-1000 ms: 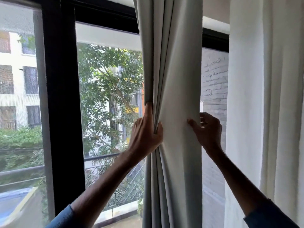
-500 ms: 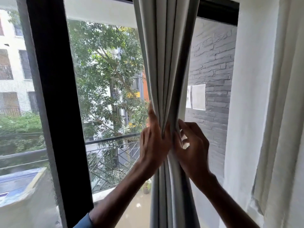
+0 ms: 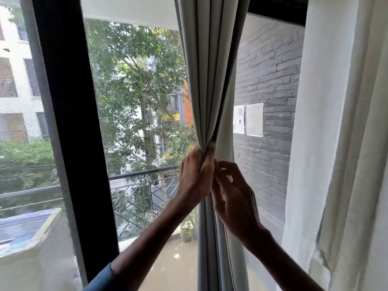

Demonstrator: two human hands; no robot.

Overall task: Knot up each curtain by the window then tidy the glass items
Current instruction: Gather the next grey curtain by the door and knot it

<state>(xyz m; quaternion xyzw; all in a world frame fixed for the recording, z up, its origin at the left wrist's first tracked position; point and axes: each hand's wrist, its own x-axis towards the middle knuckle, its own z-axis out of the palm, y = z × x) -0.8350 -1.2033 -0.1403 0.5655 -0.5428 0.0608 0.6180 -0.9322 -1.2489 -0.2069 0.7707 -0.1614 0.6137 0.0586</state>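
Grey curtain (image 3: 210, 80) cropped, fingers concealed
The curtain is cut off by the top and bottom edges. The fingers of the left hand (image 3: 195, 175) are hidden behind its folds, and the thumb of the right hand (image 3: 233, 194) is not seen. The print on the papers (image 3: 248, 120) is too small to be read.

You've got two curtains in front of you: one grey pleated fabric curtain (image 3: 210, 80) mid-window, and one off-white fabric curtain (image 3: 346, 143) at the window's right edge. Two hands are up, the left hand (image 3: 195, 175) and the right hand (image 3: 233, 198). Two white paper sheets (image 3: 254, 119) are on the one grey brick wall (image 3: 273, 70). Count one black window frame post (image 3: 69, 122), one black metal balcony railing (image 3: 142, 173) and one potted green plant (image 3: 186, 229).
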